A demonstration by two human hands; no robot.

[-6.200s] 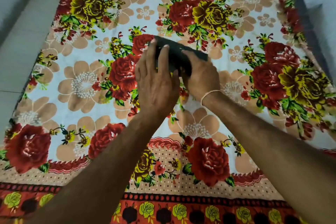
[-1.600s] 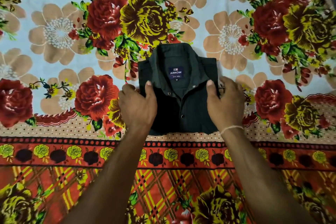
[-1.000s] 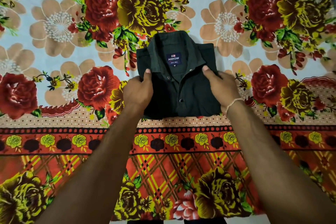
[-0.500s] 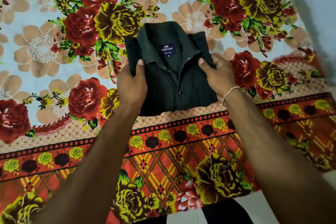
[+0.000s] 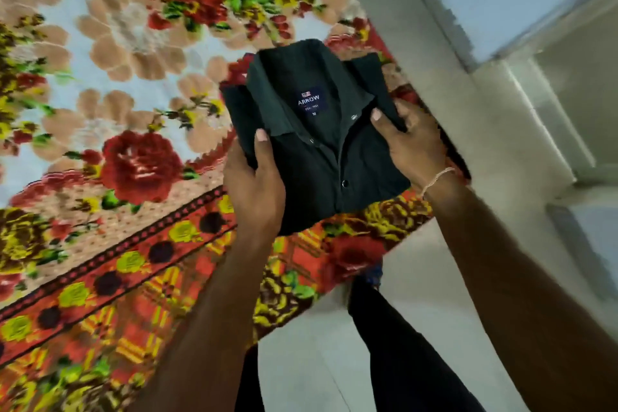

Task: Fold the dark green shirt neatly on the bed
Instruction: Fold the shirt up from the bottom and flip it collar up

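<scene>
I have lifted the shirt [image 5: 321, 144] off the bed [image 5: 140, 117]: a moment ago it lay flat on the floral sheet with my hands resting at its sides, and now it rides between them, carried off toward the bed's corner, with bare floor [image 5: 301, 361] below my wrists. My left hand [image 5: 254, 184] grips the shirt's left edge, thumb pressed on top near the collar point and the fingers tucked underneath where I cannot see them. My right hand [image 5: 414, 147] holds the opposite edge the same way, thumb lying across the front by the placket, the rest of the fingers curled behind the fabric. Between my hands the bundle stays a compact rectangle, collar up, the label [image 5: 309, 102] readable, the front buttons in line; the lower edge near my left wrist sags a little. I judge the folding itself finished, since the shape held once it left the sheet, and what remains is only putting it down somewhere. The view has swung with me, so the sheet is blurred and a grey wall [image 5: 434, 43] stands just beyond my right hand. The risk, as I see it, is the layers slipping apart if either grip loosens, so I should keep both edges pinched evenly and the bundle level.
</scene>
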